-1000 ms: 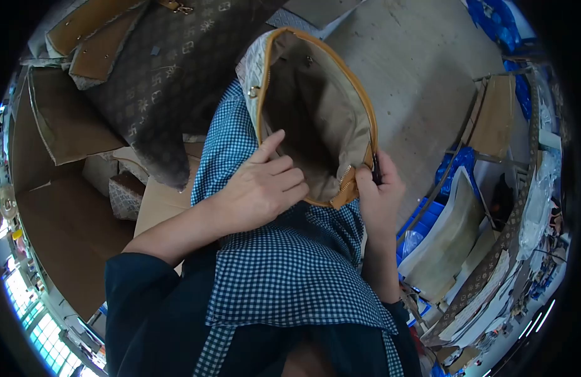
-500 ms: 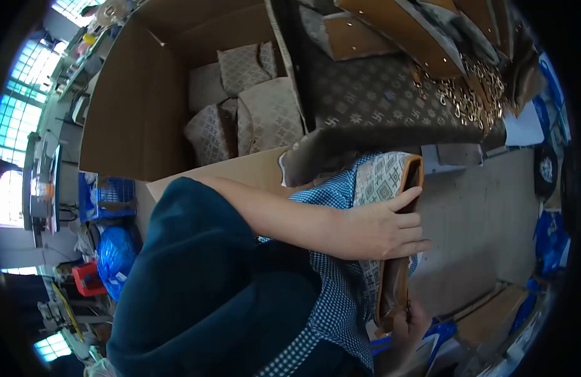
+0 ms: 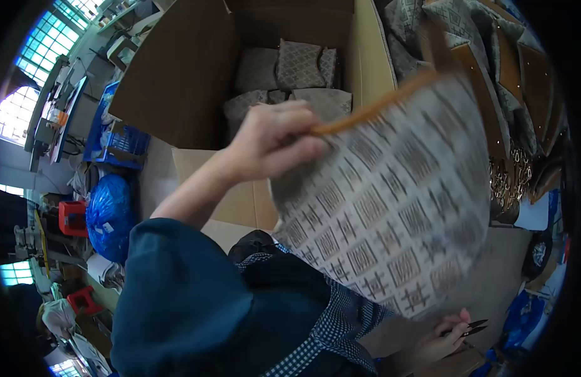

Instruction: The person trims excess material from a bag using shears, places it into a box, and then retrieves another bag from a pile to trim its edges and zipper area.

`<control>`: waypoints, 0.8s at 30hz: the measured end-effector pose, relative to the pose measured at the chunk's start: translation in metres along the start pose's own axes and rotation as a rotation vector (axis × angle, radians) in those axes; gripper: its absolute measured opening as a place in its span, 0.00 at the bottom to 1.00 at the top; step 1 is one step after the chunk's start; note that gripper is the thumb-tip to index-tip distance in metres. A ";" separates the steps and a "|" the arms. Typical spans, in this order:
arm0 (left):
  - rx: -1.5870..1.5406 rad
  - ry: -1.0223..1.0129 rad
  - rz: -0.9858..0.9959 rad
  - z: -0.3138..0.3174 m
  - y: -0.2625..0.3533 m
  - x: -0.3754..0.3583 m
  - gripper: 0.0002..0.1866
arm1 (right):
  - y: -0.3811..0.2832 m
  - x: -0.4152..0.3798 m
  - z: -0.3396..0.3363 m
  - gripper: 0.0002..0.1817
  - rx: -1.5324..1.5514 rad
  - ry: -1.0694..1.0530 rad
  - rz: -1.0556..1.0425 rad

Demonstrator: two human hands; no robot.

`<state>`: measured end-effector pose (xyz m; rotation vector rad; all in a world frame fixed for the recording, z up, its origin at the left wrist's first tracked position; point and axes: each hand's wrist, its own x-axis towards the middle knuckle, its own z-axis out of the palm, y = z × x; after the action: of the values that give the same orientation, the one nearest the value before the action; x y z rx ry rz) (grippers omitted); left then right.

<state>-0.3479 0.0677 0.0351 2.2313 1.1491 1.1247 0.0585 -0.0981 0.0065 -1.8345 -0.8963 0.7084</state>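
Observation:
In the head view my left hand [image 3: 278, 141] is closed on one end of the rim of a beige patterned handbag [image 3: 372, 213] with tan trim. The bag hangs spread out in front of me, slightly blurred, its patterned side showing. At the lower right, my right hand [image 3: 450, 336] is closed around small dark scissors [image 3: 475, 328], whose pointed blades stick out to the right. That hand is apart from the bag. Behind my left hand stands an open cardboard box [image 3: 171, 75] with several similar patterned bags [image 3: 300, 65] in it.
More tan-trimmed bags [image 3: 472, 94] are piled at the upper right, with gold chains [image 3: 513, 179] hanging by them. To the left are a blue crate [image 3: 124, 139], a blue plastic bag [image 3: 108, 217] and a red stool [image 3: 72, 217]. Work tables run along the windows.
My left hand has lifted the bag from beside my body up toward the box, and its patterned side now faces me. My right hand has come away from the bag; scissors now show in it.

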 end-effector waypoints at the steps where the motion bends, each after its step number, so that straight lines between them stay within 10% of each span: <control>1: -0.032 0.141 -0.044 -0.012 -0.013 -0.008 0.11 | 0.001 0.004 0.002 0.15 0.016 0.010 -0.004; 5: 0.112 0.552 -0.390 -0.081 -0.071 -0.042 0.09 | 0.007 0.015 0.014 0.15 0.060 0.034 0.006; 10: 0.778 0.544 -0.330 -0.141 -0.128 -0.033 0.12 | 0.011 0.023 0.017 0.15 0.099 0.064 0.009; 17: 0.916 -0.340 -1.159 -0.039 -0.236 -0.058 0.27 | 0.023 0.024 0.015 0.15 0.137 0.122 0.055; 24: 0.630 -0.295 -1.233 0.034 -0.250 -0.077 0.26 | 0.031 0.019 0.010 0.16 0.162 0.197 0.095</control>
<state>-0.4710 0.1534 -0.1813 1.3497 2.3808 -0.0883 0.0705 -0.0863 -0.0276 -1.7757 -0.6093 0.6268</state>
